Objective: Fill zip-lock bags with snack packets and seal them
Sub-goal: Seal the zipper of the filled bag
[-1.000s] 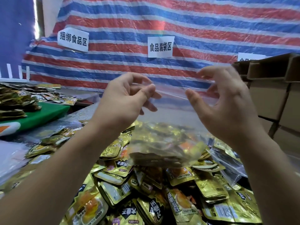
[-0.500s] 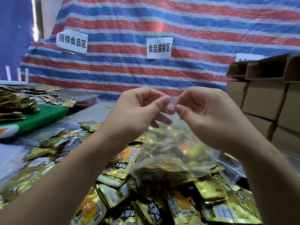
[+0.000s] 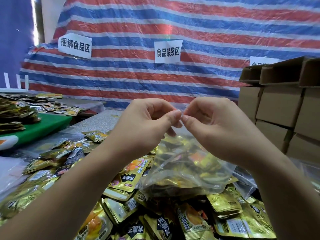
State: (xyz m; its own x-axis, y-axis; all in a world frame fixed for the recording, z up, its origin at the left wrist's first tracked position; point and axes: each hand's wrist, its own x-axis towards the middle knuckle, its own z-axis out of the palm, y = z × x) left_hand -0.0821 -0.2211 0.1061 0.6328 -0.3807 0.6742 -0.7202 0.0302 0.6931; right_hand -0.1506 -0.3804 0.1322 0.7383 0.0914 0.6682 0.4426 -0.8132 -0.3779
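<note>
- Both my hands were raised in front of me, thumb tips nearly touching, each one pinching the top edge of the clear zip-lock bag [image 3: 187, 170].
- My left hand [image 3: 149, 123] had its thumb and forefinger closed on the bag's mouth, the other fingers curled under.
- My right hand [image 3: 213, 125] gripped the same edge just beside it, thumb pressed toward the left thumb.
- The bag hung below my hands, holding gold snack packets, its bottom resting on the pile.
- Loose snack packets [image 3: 124, 210] in gold foil lay heaped across the surface [image 3: 102, 120] beneath and to the left.
- A green board [image 3: 43, 125] sat at the far left with darker packets piled by it.
- Cardboard boxes [image 3: 280, 108] stood stacked on the right.
- A striped tarp [image 3: 190, 23] hung behind, with white paper signs [image 3: 168, 51] stuck on it.
</note>
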